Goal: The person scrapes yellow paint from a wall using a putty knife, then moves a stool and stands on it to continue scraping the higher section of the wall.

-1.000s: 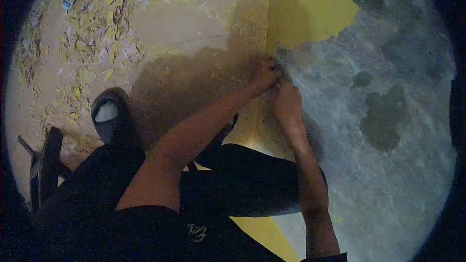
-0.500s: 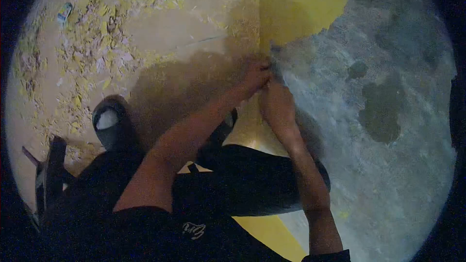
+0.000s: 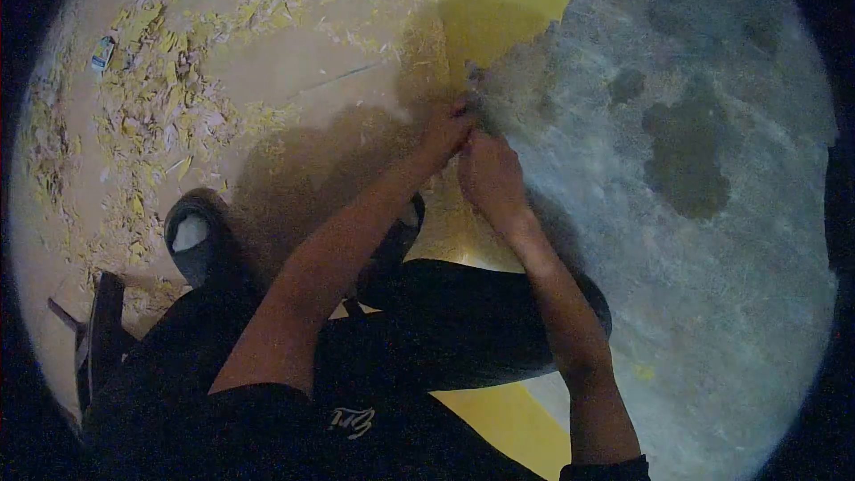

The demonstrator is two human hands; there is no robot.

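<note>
Grey wall [image 3: 704,303], right side cut off by darkness, rose from the floor [image 3: 312,53]. Yellow paint [image 3: 508,0] stood along its bottom edge, just beyond the hands. Left hand [image 3: 443,137] and right hand [image 3: 492,176] met at that edge, perhaps steadying each other. Fingers [image 3: 481,145] curled; how tightly, or on what, couldn't be told: dim, knuckles blocking. Flakes [image 3: 174,67] littered the floor.

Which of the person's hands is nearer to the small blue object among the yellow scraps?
Left. The left hand is to the right of the small blue object and lower in the picture; the right hand is farther right and lower still.
</note>
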